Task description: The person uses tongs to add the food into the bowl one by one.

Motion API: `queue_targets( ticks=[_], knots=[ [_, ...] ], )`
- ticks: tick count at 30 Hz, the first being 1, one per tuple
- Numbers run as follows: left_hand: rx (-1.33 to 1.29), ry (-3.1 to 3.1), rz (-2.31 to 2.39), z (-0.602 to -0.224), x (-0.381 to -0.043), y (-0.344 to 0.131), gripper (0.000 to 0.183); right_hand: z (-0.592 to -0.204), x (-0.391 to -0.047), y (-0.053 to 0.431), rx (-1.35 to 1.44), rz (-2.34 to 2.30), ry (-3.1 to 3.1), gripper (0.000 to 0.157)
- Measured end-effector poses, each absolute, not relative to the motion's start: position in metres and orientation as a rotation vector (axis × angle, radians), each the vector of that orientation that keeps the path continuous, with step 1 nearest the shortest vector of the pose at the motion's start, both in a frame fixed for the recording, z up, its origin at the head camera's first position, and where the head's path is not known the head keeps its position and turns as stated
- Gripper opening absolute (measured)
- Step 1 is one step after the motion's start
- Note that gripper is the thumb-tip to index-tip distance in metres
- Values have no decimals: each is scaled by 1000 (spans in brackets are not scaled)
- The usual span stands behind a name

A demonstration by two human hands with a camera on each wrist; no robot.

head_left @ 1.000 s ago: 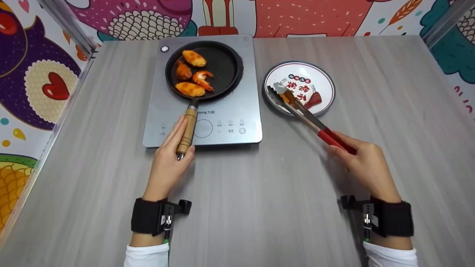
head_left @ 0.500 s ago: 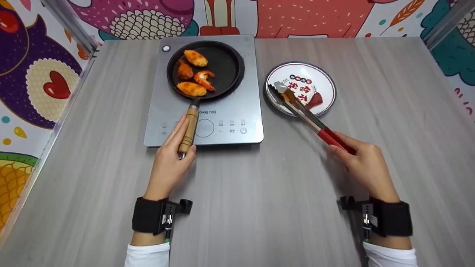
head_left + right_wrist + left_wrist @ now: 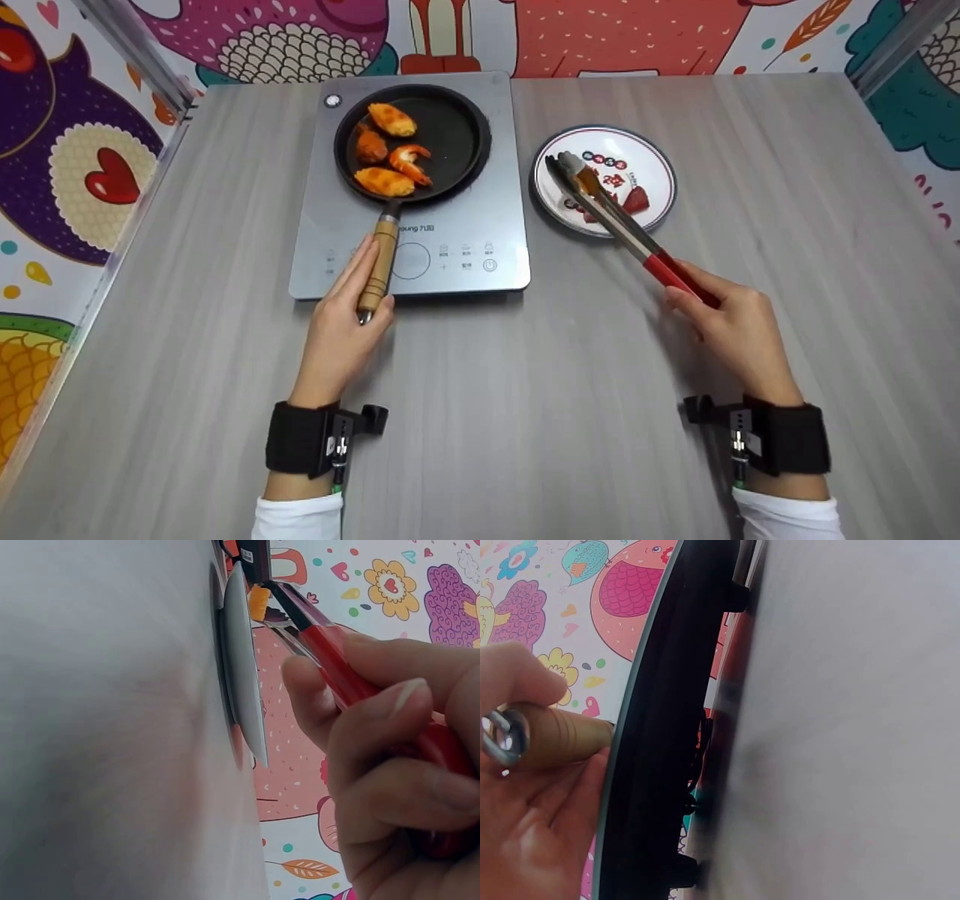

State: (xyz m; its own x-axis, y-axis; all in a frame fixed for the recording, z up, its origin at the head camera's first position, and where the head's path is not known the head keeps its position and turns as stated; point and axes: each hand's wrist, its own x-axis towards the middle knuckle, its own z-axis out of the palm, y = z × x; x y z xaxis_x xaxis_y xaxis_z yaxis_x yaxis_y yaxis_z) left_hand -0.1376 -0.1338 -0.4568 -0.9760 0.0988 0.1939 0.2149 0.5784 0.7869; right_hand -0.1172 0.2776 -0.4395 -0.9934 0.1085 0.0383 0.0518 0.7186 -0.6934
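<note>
My left hand (image 3: pixel 341 337) holds the wooden handle (image 3: pixel 381 262) of a black frying pan (image 3: pixel 454 142), thumb on one side and fingers along the other. In the pan lie a shrimp (image 3: pixel 409 163) and several orange-brown food pieces (image 3: pixel 384 181). My right hand (image 3: pixel 735 330) grips red-handled metal tongs (image 3: pixel 630 236). Between the tongs' tips is an orange-brown food piece (image 3: pixel 588 180), partly hidden; the right wrist view shows this yellow-orange piece (image 3: pixel 259 603) above the plate's face. A dark red food piece (image 3: pixel 636 200) lies on the white plate (image 3: pixel 654 161).
The pan sits on a silver induction cooktop (image 3: pixel 472 232) at the back left of the grey table (image 3: pixel 540 405). To its right stands the plate. Walls with colourful cartoon prints (image 3: pixel 630 37) enclose the table's back and sides.
The tongs' tips have risen a little and away from me over the plate, carrying the orange-brown piece. My left hand, the pan and its food stay in place.
</note>
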Motion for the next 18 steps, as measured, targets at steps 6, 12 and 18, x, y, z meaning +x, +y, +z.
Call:
queue_targets(
  ticks=[6, 12, 18],
  knots=[
    [-262, -2676, -1362, -457, -137, -134, 68, -441, -118, 276, -173, 1216, -2818, 47],
    [-253, -2675, -1375, -457, -137, -134, 67, -445, -120, 273, -233, 1259, -2783, 45],
    [-252, -2673, -1380, -456, -138, -134, 67, -448, -121, 270, -256, 1306, -2757, 44]
  ],
)
